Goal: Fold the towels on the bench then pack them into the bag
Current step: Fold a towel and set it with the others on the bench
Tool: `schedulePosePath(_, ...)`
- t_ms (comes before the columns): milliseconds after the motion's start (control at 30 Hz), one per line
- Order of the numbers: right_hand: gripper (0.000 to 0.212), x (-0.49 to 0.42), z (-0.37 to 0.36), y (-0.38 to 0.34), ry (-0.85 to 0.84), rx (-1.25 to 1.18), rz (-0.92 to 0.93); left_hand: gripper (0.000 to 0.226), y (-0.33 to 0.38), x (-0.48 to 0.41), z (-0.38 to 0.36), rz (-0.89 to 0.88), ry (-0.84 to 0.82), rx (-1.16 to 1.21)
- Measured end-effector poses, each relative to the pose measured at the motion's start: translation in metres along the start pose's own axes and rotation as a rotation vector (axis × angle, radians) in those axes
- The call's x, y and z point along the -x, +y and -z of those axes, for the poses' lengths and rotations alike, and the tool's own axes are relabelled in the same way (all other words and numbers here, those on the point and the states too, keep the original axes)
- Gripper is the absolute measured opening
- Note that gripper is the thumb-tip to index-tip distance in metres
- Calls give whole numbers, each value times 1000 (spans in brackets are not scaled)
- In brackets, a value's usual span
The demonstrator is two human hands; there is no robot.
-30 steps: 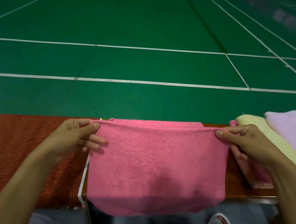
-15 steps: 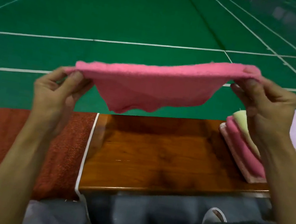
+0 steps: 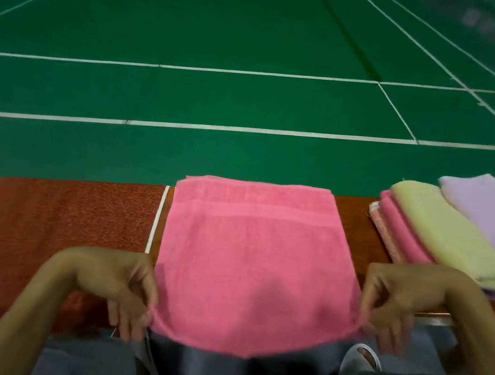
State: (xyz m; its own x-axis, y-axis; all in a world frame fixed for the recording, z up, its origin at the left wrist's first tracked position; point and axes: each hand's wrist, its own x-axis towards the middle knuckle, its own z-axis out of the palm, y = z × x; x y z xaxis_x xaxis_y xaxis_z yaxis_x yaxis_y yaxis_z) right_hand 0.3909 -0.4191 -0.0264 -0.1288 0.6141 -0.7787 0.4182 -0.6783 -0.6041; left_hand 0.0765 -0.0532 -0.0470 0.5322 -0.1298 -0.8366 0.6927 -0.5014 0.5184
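Currently the pink towel (image 3: 248, 261) lies flat across the bench (image 3: 353, 222), with its far edge squared along the bench's far side and its near edge overhanging toward the lap. The left hand (image 3: 116, 283) pinches the near left corner and the right hand (image 3: 397, 293) pinches the near right corner. Judgement: this two-corner grip holds the cloth taut and ready for folding. To the right, the folded stack (image 3: 439, 229) sits apart from the towel, which leaves working room. A red mat (image 3: 57, 223) covers the bench's left part. No bag can be identified with certainty.
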Motion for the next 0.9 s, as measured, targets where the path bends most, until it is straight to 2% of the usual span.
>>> schedulePosePath(33, 30, 1, 0, -3, -8, -2, -28, 62, 4, -1, 0, -23, -24, -1)
schedulePosePath(67, 38, 4, 1, -5, 6, 3, -47, 50, 9, -3, -1, -104, 26, 7)
schedulePosePath(100, 42, 7, 1, -7, 66, 1, -43, 36, 16, -5, -2, -193, 115, 61)
schedulePosePath(133, 39, 8, 1, -8, 173, -15, -5, 26, 23, -6, -4, -275, 277, 121)
schedulePosePath(167, 32, 3, 0, -9, 323, -49, 66, 21, 27, -12, -4, -353, 476, 193)
schedulePosePath(233, 20, -19, -3, -13, 751, -151, 230, 20, 38, -29, -11, -467, 955, 186)
schedulePosePath(267, 18, -36, -6, -16, 995, -147, 290, 17, 45, -40, -16, -483, 1164, 69)
schedulePosePath(300, 21, -56, -9, -21, 1201, -59, 315, 23, 54, -51, -23, -487, 1291, -73)
schedulePosePath(333, 33, -76, -14, -28, 1311, 104, 294, 36, 62, -63, -31, -492, 1327, -206)
schedulePosePath(367, 50, -94, -21, -36, 1292, 277, 256, 49, 66, -77, -37, -485, 1286, -309)
schedulePosePath(400, 62, -111, -28, -42, 1199, 407, 209, 59, 67, -90, -41, -453, 1228, -399)
schedulePosePath(467, 68, -138, -41, -50, 1026, 565, 118, 67, 63, -115, -48, -331, 1123, -543)
schedulePosePath(533, 69, -151, -44, -43, 1001, 659, 61, 70, 53, -129, -49, -222, 1087, -616)
schedulePosePath(733, 83, -123, -13, 13, 1115, 619, -189, 78, 17, -113, -27, -86, 1151, -563)
schedulePosePath(800, 90, -121, -11, 19, 1128, 597, -201, 77, 13, -110, -27, -88, 1149, -551)
schedulePosePath(900, 87, -123, -12, 14, 1114, 577, -201, 76, 15, -108, -29, -116, 1153, -523)
